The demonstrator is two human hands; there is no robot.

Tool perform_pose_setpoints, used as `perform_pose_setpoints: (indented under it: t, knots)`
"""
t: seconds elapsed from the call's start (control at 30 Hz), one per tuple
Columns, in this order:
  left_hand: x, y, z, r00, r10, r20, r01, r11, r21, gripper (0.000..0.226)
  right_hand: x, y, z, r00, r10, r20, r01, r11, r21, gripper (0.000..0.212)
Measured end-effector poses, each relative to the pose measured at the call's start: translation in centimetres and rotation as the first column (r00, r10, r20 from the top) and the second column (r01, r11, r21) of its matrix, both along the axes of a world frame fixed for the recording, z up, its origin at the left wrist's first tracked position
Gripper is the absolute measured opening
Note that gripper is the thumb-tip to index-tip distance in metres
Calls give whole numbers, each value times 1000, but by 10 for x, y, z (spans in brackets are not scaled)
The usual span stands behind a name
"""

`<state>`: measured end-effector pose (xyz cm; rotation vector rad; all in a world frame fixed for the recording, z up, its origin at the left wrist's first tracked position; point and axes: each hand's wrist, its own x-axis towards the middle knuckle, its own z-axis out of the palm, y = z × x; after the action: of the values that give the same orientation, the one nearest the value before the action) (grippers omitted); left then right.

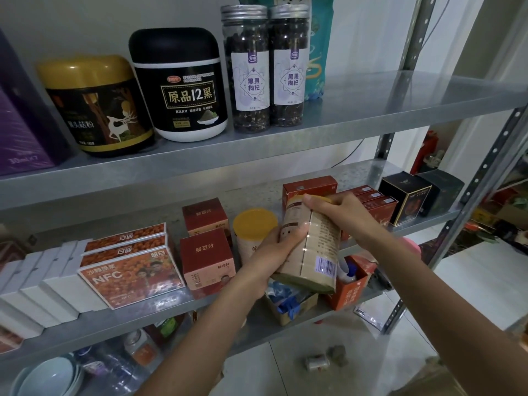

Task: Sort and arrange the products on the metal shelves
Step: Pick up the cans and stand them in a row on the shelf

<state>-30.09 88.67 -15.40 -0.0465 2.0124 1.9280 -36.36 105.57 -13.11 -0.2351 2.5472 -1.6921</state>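
On the upper shelf [371, 110], a wide jar [180, 84] was stood just left of twin bottles [251, 70]; on the lower shelf [357, 170], flat boxes [131, 270] were ranged left of a canister [254, 227], cube boxes [208, 258] between.

Body in view: two bare forearms and two bare hands, seen from the head camera.

The left hand [273, 252] and left forearm [205, 332] are uncovered from the fingertips to the near frame edge. The wrist is slim and the arm widens toward the camera. The left thumb [294, 234] shows full length, lit side up. The right hand [341, 208] is uncovered, with its back and knuckles toward the camera and the fingers in partial shade. The right forearm [428, 284] is uncovered as far as the near right frame edge and looks bulkier close to the lens. The upper arms are out of frame, so I can't tell what is worn.
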Motion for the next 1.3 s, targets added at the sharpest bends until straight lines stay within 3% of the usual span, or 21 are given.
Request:
perform_pose_setpoints:
  t: [0.13, 0.2, 0.3, 0.4, 0.53, 0.63, 0.73, 0.8, 0.87, 0.97, 1.1, 1.23, 1.3]
  knots:
    - [1, -2, -4, 997, 35, 64, -41, 995, 94, 69, 1, 5, 4, 997, 70, 42, -71, 997, 17, 48]
    - [1, -2, -4, 984, 34, 176, -78, 966, 247, 59, -1, 11, 3, 991, 96, 92, -84, 989, -122, 52]
    - [2, -2, -2, 930, -62, 363, -160, 820, 550, 56, -3, 16, -8, 963, 115, 245, -24, 938, -346, 57]
    - [1, -1, -3, 894, -169, 414, -175, 720, 672, 50, -2, 14, -19, 903, 187, 387, 30, 871, -491, 54]
    - [-1, -3, -12, 912, -186, 366, -123, 727, 676, 53, -1, 9, -25, 930, 111, 351, 109, 827, -551, 49]
    - [-7, -9, -17, 956, -127, 265, -58, 803, 593, 56, 4, 5, -19, 969, 13, 248, 119, 853, -508, 53]
    - [-12, -11, -14, 993, 10, 114, -41, 962, 269, 52, 8, 1, -8, 986, -92, 137, 138, 912, -387, 55]
    - [-11, -9, -9, 999, 14, -40, -12, 999, 46, 61, 8, -4, -4, 988, -150, 32, 153, 942, -299, 46]
    - [-11, -6, -9, 993, -16, -121, 7, 998, -67, 76, 7, -10, -3, 980, -193, -40, 178, 952, -248, 36]
    - [-13, -2, -11, 997, -11, -76, 12, 1000, 15, 64, 2, -13, -2, 973, -223, -63, 210, 964, -166, 29]
    - [-19, -4, -24, 995, -18, 93, -2, 978, 208, 54, -2, -5, 0, 983, -171, 70, 180, 969, -172, 27]
    - [-22, -12, -38, 982, -63, 180, -33, 873, 486, 61, -2, 12, -4, 974, -30, 224, 82, 970, -229, 55]
    - [-24, -15, -43, 984, -102, 146, 10, 849, 528, 59, -2, 18, -7, 936, 102, 336, -28, 975, -219, 68]
